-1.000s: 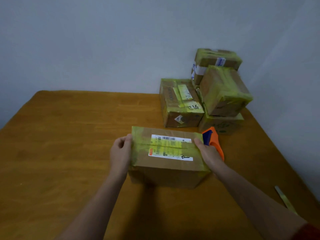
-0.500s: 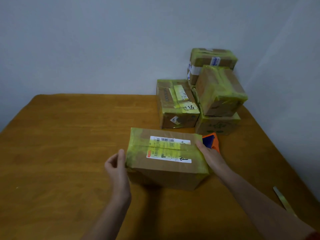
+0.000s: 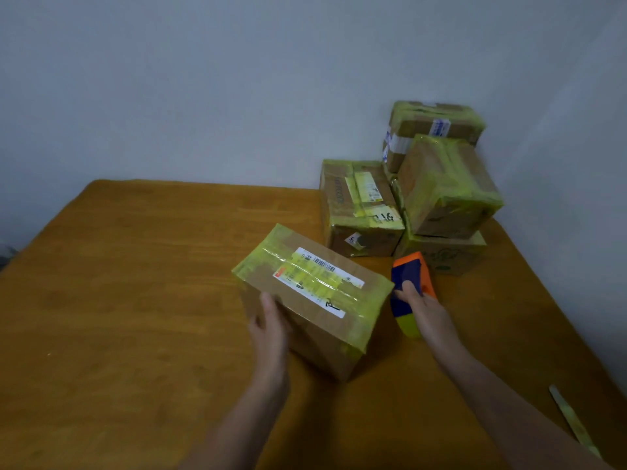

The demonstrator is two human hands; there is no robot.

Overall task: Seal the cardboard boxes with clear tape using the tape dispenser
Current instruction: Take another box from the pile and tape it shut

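Note:
A cardboard box [image 3: 315,283] with a white shipping label and yellowish tape over its top and ends lies at an angle on the wooden table [image 3: 135,300]. My left hand [image 3: 271,327] rests with straight fingers against the box's near left side. Just right of the box stands the orange and blue tape dispenser [image 3: 409,271], a yellowish tape roll showing at its lower end. My right hand [image 3: 429,313] grips the dispenser from the near side, thumb on the blue part, apart from the box.
Several taped boxes are stacked at the back right corner against the wall: one low box [image 3: 359,205], a tilted one [image 3: 444,184] on a bottom box [image 3: 444,252], and a top box [image 3: 434,123]. A loose tape strip [image 3: 570,418] lies near the right table edge.
The box has turned so its right end swings toward me. My left hand slid from the left end to the near side. My right hand left the box and took hold of the dispenser.

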